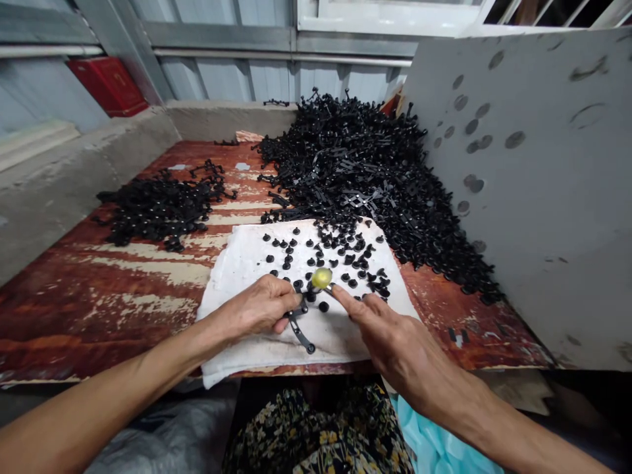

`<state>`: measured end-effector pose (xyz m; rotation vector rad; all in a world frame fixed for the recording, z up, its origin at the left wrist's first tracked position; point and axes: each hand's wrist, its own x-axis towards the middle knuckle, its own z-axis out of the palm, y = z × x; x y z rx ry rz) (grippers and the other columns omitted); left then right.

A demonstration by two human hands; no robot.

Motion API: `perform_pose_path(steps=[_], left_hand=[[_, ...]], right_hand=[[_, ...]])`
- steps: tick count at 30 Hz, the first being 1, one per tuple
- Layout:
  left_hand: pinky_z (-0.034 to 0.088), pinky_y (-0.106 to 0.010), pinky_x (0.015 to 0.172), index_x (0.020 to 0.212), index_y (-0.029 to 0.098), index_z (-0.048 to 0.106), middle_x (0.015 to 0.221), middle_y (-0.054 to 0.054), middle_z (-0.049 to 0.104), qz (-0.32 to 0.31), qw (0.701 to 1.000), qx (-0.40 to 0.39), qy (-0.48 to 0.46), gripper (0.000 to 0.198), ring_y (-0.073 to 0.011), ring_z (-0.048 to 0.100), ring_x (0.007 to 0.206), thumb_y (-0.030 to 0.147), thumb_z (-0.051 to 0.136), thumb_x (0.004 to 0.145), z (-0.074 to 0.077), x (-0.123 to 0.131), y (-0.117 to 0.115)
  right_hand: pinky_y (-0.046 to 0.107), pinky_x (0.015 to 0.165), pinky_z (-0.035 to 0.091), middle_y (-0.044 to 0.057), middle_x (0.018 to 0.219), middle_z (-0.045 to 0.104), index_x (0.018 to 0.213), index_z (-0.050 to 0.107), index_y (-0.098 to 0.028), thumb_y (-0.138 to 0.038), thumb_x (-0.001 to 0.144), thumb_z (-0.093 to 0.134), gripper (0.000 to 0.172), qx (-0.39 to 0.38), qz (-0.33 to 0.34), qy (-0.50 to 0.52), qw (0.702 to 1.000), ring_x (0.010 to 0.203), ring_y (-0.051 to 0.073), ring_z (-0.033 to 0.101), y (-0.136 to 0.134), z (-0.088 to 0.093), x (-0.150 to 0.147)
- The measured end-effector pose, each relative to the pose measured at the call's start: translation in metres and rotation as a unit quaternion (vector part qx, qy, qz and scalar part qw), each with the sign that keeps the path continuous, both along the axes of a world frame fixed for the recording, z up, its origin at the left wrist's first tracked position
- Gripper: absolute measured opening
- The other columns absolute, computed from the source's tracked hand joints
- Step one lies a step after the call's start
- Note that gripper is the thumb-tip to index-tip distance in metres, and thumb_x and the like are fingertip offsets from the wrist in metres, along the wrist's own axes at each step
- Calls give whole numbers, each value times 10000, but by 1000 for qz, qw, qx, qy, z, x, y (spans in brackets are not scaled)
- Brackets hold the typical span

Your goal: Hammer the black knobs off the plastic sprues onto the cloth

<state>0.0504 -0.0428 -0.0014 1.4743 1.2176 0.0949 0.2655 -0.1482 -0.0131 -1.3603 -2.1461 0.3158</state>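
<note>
Over the white cloth (237,276), my left hand (269,304) pinches a black jointed strip (301,337), whose lower end hangs toward the table's front edge. My right hand (382,320) grips a small hammer with a yellow head (322,278), index finger stretched along its shaft. The yellow head is just above and to the right of my left fingertips, over the strip's upper end. Many small black round pieces (348,259) lie scattered on the cloth behind both hands. Whether the hammer touches the strip is unclear.
A large heap of black parts (355,164) covers the table's back and right. A smaller pile of strips (162,207) lies at the left on the worn red tabletop (64,309). A grey spotted panel (533,197) stands at the right; a red box (108,84) sits back left.
</note>
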Motion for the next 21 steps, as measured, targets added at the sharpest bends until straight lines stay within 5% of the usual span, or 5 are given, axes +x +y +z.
perform_pose_path(steps=[5, 10, 21], left_hand=[[147, -208, 370, 522, 203, 434, 365, 53, 399, -19, 1000, 8, -6, 372, -51, 235, 333, 482, 541, 743, -3, -2, 1], [157, -206, 373, 532, 203, 429, 375, 51, 408, -19, 1000, 12, 8, 334, -54, 238, 335, 445, 519, 745, -3, -1, 1], [168, -215, 368, 512, 203, 440, 373, 46, 387, -47, 997, 42, 35, 371, -69, 261, 340, 464, 466, 775, -9, -3, 2]], right_hand=[[290, 560, 507, 55, 863, 574, 1542, 212, -321, -24, 893, 370, 731, 25, -20, 62, 998, 622, 172, 532, -2, 1, -2], [258, 444, 434, 32, 782, 546, 1515, 314, -295, -24, 867, 357, 704, 1, -4, -8, 1000, 481, 138, 441, 0, 2, -2], [279, 506, 491, 54, 816, 579, 1497, 318, -229, -36, 889, 345, 638, 11, -10, -22, 1000, 561, 166, 538, 2, -1, -5]])
